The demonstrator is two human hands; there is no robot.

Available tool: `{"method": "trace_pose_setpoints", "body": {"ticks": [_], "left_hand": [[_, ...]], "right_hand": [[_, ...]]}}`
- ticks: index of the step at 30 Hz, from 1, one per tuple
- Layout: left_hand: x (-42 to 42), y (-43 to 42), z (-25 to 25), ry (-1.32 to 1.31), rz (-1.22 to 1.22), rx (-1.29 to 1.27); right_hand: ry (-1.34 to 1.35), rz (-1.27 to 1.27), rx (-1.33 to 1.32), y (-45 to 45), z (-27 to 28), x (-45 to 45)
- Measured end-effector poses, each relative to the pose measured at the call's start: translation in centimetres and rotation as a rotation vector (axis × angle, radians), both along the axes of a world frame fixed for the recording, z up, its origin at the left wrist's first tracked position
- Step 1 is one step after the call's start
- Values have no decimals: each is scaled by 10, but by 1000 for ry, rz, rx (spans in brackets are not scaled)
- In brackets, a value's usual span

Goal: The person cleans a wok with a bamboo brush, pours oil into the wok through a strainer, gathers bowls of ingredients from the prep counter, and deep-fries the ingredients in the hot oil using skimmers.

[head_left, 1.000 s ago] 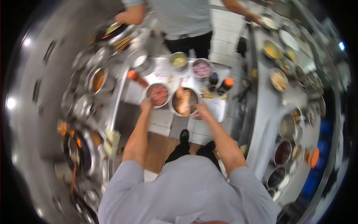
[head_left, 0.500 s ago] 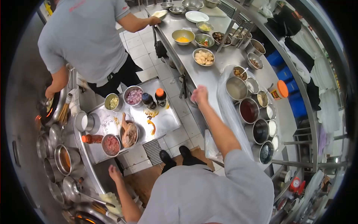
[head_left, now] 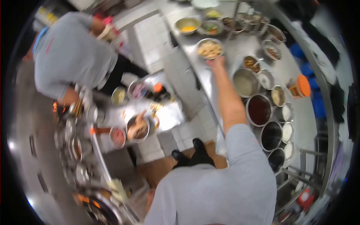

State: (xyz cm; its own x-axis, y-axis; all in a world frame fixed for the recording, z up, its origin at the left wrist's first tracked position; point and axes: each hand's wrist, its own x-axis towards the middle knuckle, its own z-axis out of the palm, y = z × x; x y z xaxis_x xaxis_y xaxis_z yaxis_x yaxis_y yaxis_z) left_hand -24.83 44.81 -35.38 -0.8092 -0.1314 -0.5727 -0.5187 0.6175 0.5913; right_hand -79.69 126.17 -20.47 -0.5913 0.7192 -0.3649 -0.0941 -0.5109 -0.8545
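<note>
My right hand point(head_left: 216, 63) is stretched forward to the steel table. Its fingers close on the near rim of a metal bowl point(head_left: 210, 48) heaped with pale yellow chunks; motion blur softens the grip. Behind that bowl stand a bowl of bright yellow food point(head_left: 187, 26) and a bowl with green and red pieces point(head_left: 210, 28). Beside my right forearm is a large pot of cloudy liquid point(head_left: 245, 83), with a pot of dark red liquid point(head_left: 259, 110) closer to me. Of my left hand point(head_left: 150, 195) only a sliver of skin shows beside my body; its fingers are hidden.
A co-worker in a grey shirt point(head_left: 75, 52) stands at the stove, front left. The left steel table point(head_left: 172, 116) carries a pot with poultry point(head_left: 137, 129), a bowl of minced meat point(head_left: 117, 137) and bottles. Flames burn under a pan point(head_left: 99, 210) at lower left.
My right hand has moved forward onto the bowl of pale chunks. My left hand has drawn back beside my body. The co-worker has turned, and the view has shifted and blurred.
</note>
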Motion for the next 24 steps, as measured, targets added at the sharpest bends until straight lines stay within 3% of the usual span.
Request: {"method": "trace_pose_setpoints", "body": {"ticks": [1, 2, 3, 4, 6, 8, 11, 13, 15, 19, 22, 24], "left_hand": [[9, 12, 23, -76, 2, -4], [7, 30, 46, 19, -55, 26], [-2, 44, 74, -190, -46, 28], [-2, 44, 69, -71, 29, 156], [-6, 54, 68, -51, 295, 167], [-6, 41, 31, -101, 474, 275], [-19, 54, 39, 38, 399, 278], [-21, 56, 49, 36, 393, 269], [-7, 60, 59, 30, 390, 265], [47, 52, 78, -19, 544, 246], [124, 50, 66, -18, 740, 164], [172, 58, 68, -138, 935, 197]], "right_hand": [[21, 14, 11, -4, -13, 7], [7, 14, 30, -12, -22, 12], [76, -29, 16, -22, -30, 20], [91, -35, -21, -40, -21, 40], [77, 46, 18, -78, 1, 88], [39, 153, 20, -109, 6, 139], [-6, 320, -16, -155, -20, 205], [-89, 477, -57, -196, -6, 230], [-207, 654, -38, -228, -13, 227], [-172, 931, -81, -277, -70, 186], [-297, 999, -127, -299, -104, 161], [-312, 1236, -6, -297, -100, 163]]}}
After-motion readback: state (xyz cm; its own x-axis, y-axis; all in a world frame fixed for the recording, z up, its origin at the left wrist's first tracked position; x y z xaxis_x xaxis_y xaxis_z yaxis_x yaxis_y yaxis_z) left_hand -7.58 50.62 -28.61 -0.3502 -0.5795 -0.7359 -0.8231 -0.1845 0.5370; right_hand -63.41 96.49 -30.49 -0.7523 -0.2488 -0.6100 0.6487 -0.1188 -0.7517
